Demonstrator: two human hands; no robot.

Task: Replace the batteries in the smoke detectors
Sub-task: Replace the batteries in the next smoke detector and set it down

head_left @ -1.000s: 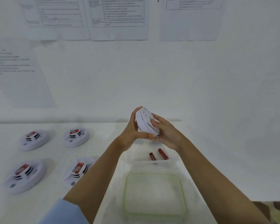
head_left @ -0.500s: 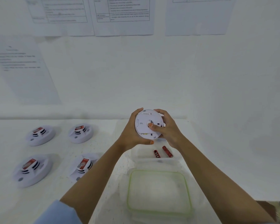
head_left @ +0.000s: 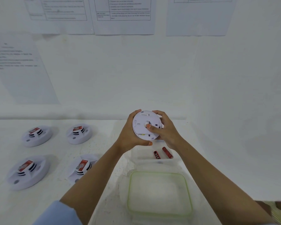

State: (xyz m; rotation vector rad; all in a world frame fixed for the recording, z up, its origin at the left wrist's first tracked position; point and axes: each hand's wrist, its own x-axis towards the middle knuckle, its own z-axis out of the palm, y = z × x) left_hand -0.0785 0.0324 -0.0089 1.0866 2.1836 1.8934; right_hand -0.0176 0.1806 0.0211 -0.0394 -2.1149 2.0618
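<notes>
1. Two hands hold one smoke detector (head_left: 143, 127) up in the air above the clear tub (head_left: 159, 162), its flat back turned towards the person.
2. Left hand (head_left: 128, 135) grips the left rim, with the thumb hooked under the lower edge. Right hand (head_left: 167, 132) wraps the right rim, its thumb pressing near the centre hole.
3. To my eye this is the step of working the back plate, most likely twisting it to reach the battery bay; I cannot tell whether it is coming off or going on.
4. Next it calls for a firm counter-twist, one hand steadying the body. Then one hand must be freed for the two red batteries (head_left: 156, 155) lying in the tub just below.
5. Four other detectors (head_left: 36, 135) sit face up on the table (head_left: 104, 135), off to the left. A green-rimmed lid (head_left: 159, 192) lies nearer the person.
6. A second ago the detector stood nearly edge-on between the hands. Now it is turned flat-on, and the right thumb has come onto its centre.
</notes>
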